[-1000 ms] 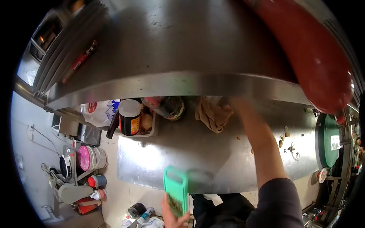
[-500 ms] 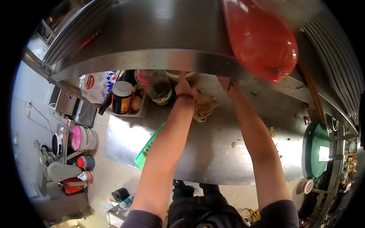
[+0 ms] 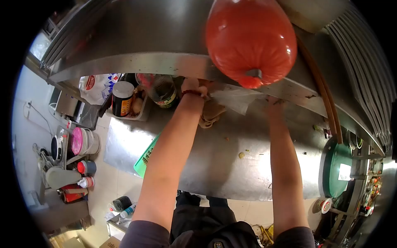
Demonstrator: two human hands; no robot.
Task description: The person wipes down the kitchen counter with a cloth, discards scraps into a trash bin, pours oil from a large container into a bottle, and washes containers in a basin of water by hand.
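Observation:
A sheet of clear plastic (image 3: pixel 237 100) stretches below the shelf edge, between my two hands. Its right end meets my right hand (image 3: pixel 274 105), which is smeared by motion but appears closed on the plastic. My left hand (image 3: pixel 193 87), with a red band at the wrist, reaches under the shelf; its fingertips are hidden by the shelf edge. Just below that hand a crumpled tan cloth (image 3: pixel 212 113) lies on the steel table (image 3: pixel 223 165). To its left stands a large clear bottle (image 3: pixel 162 93) with dark contents.
A red filled bag (image 3: pixel 252 41) overhangs the shelf edge (image 3: pixel 165 63). A white-lidded jar (image 3: pixel 122 99) stands in a tub at left. A green tray (image 3: pixel 145 158) lies partly under my left arm. A round green board (image 3: pixel 337 169) stands at right.
My right hand has moved right, and clear plastic now shows stretched between the hands. The view has shifted, so the red bag appears further left.

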